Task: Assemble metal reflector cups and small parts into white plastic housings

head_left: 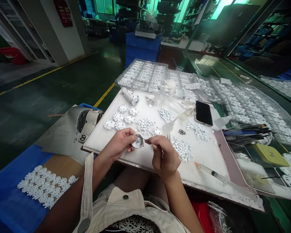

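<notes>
Near the front edge of the white work board (135,159), my left hand (121,142) pinches a round white part (138,142) with a hollow face turned up. Closed around a thin dark tool, probably tweezers, my right hand (165,154) brings its tip (143,139) to the part's rim. Beyond my hands lie several white round discs (120,116) and a pile of small white pieces (145,126). More small white pieces (183,149) are heaped beside my right hand, with a little cluster of tiny metal bits (181,132) above them.
A black phone (203,113) and a syringe (212,173) lie on the board's right side. Clear trays of white parts (145,74) line the far edge. At the left is a blue bin (7,187) holding white discs; a yellow box (270,154) sits far right.
</notes>
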A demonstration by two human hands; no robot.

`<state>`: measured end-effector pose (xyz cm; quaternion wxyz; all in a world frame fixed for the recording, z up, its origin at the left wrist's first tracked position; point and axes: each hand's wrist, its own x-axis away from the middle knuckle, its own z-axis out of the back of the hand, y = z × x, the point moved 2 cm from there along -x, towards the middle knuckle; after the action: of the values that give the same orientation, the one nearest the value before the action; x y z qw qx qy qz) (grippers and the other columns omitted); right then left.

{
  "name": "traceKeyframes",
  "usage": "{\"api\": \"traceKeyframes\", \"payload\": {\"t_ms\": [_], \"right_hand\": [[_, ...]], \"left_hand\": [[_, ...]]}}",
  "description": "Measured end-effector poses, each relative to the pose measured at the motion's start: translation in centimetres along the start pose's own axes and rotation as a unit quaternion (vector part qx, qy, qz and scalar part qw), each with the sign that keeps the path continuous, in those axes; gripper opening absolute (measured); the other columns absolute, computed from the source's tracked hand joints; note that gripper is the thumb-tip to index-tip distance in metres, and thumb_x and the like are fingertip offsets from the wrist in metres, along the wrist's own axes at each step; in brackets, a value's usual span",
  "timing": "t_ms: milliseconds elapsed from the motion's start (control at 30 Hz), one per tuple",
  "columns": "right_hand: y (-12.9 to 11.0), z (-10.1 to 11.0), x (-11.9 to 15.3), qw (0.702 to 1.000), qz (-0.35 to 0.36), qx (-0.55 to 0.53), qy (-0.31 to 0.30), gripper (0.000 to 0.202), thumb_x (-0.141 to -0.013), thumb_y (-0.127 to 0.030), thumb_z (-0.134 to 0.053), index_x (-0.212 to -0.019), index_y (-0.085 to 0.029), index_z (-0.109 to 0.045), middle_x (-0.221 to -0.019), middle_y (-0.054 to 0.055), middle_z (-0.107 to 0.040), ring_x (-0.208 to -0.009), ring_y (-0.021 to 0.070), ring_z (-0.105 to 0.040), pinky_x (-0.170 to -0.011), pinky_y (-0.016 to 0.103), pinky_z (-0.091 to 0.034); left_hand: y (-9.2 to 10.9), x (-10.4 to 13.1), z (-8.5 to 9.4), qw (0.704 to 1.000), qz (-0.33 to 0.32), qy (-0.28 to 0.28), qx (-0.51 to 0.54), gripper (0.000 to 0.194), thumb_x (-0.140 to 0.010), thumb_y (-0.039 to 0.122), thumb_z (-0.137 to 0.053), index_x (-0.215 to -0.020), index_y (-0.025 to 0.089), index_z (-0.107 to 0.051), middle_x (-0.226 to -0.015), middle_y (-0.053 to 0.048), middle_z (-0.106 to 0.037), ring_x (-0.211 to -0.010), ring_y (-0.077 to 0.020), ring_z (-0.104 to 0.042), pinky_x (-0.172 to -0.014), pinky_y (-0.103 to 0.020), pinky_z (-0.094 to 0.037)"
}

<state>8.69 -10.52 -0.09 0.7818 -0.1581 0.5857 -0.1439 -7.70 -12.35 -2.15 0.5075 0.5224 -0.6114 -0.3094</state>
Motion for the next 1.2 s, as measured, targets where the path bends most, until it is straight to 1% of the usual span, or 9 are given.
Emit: {"api": "traceKeyframes", "payload": {"t_ms": [100,200,333,400,467,600,700,1033,1200], "right_hand": [[-0.8,0.3,0.0,0.999,-0.009,-0.022,0.03,0.024,-0.096,-0.01,-0.047,-0.117,-0.021,-0.055,-0.087,0.006,-0.068,-0.079,0.0188,-0.067,-0.067,0.039,-0.057],[-2.0,1.6,-1.2,0.991,-0.001,0.011,0.134,0.016,-0.1,-0.019,-0.048,-0.11,-0.02,-0.059,-0.081,0.004,-0.069,-0.069,0.0173,-0.067,-0.063,0.037,-0.055],[-2.3,5.0,-4.5,0.933,0.091,0.15,0.314,0.012,-0.099,-0.023,-0.053,-0.1,-0.019,-0.064,-0.07,-0.001,-0.062,-0.06,0.0158,-0.067,-0.048,0.028,-0.046],[-0.9,7.1,-6.3,0.915,0.068,0.198,0.345,0.01,-0.098,-0.02,-0.053,-0.094,-0.019,-0.061,-0.073,-0.002,-0.059,-0.057,0.0123,-0.065,-0.049,0.027,-0.044],[1.3,9.1,-7.5,0.916,0.022,0.24,0.322,0.011,-0.099,-0.024,-0.05,-0.098,-0.017,-0.058,-0.079,0.0,-0.059,-0.061,0.0133,-0.067,-0.054,0.029,-0.049],[6.2,12.0,-8.1,0.849,-0.202,0.429,0.233,0.019,-0.1,-0.028,-0.045,-0.103,-0.015,-0.059,-0.082,0.006,-0.071,-0.074,0.0197,-0.069,-0.074,0.034,-0.05],[8.4,12.5,-7.8,0.824,-0.292,0.454,0.173,0.019,-0.098,-0.028,-0.047,-0.103,-0.015,-0.06,-0.083,0.01,-0.075,-0.078,0.0227,-0.068,-0.079,0.035,-0.046],[10.7,11.6,-7.5,0.823,-0.372,0.417,0.104,0.022,-0.093,-0.028,-0.05,-0.107,-0.017,-0.064,-0.088,0.01,-0.073,-0.079,0.026,-0.064,-0.082,0.04,-0.044],[6.7,10.2,-6.6,0.849,-0.334,0.388,0.132,0.046,-0.088,-0.027,-0.06,-0.132,-0.015,-0.055,-0.092,0.008,-0.068,-0.078,0.023,-0.061,-0.081,0.04,-0.047]], "left_hand": [[-0.1,0.0,0.1,1.0,-0.002,-0.009,0.001,0.025,-0.069,0.028,-0.073,-0.074,0.016,-0.053,-0.053,0.005,-0.057,-0.039,-0.0037,-0.048,-0.037,-0.013,-0.033],[-0.2,0.0,0.2,1.0,0.004,-0.013,0.001,0.025,-0.07,0.028,-0.073,-0.074,0.017,-0.052,-0.052,0.005,-0.056,-0.038,-0.0043,-0.047,-0.037,-0.013,-0.033],[-0.2,-0.1,0.2,1.0,0.005,-0.009,-0.006,0.026,-0.069,0.029,-0.074,-0.074,0.017,-0.052,-0.05,0.005,-0.056,-0.037,-0.0045,-0.047,-0.036,-0.013,-0.033],[-0.1,-0.1,0.1,1.0,0.006,-0.005,-0.004,0.028,-0.066,0.03,-0.075,-0.074,0.017,-0.052,-0.05,0.005,-0.056,-0.038,-0.0052,-0.048,-0.036,-0.014,-0.032],[-0.1,-0.1,0.1,1.0,0.007,-0.001,-0.005,0.029,-0.063,0.03,-0.076,-0.074,0.017,-0.052,-0.051,0.005,-0.056,-0.038,-0.0058,-0.049,-0.035,-0.014,-0.032],[0.0,0.1,0.0,1.0,-0.001,0.003,-0.004,0.031,-0.062,0.033,-0.078,-0.072,0.016,-0.054,-0.053,0.005,-0.056,-0.038,-0.0051,-0.048,-0.035,-0.014,-0.031],[0.0,0.2,-0.1,1.0,0.0,0.0,-0.001,0.032,-0.062,0.033,-0.079,-0.073,0.016,-0.054,-0.053,0.005,-0.056,-0.038,-0.0053,-0.048,-0.036,-0.015,-0.031],[0.0,0.0,-0.1,1.0,-0.003,-0.011,0.001,0.033,-0.064,0.034,-0.079,-0.074,0.016,-0.054,-0.055,0.005,-0.056,-0.039,-0.0049,-0.047,-0.036,-0.015,-0.03],[-0.3,0.1,0.1,0.998,-0.033,-0.026,-0.056,0.025,-0.073,0.033,-0.073,-0.08,0.017,-0.055,-0.056,0.006,-0.056,-0.042,-0.0067,-0.049,-0.04,-0.017,-0.034]]}}
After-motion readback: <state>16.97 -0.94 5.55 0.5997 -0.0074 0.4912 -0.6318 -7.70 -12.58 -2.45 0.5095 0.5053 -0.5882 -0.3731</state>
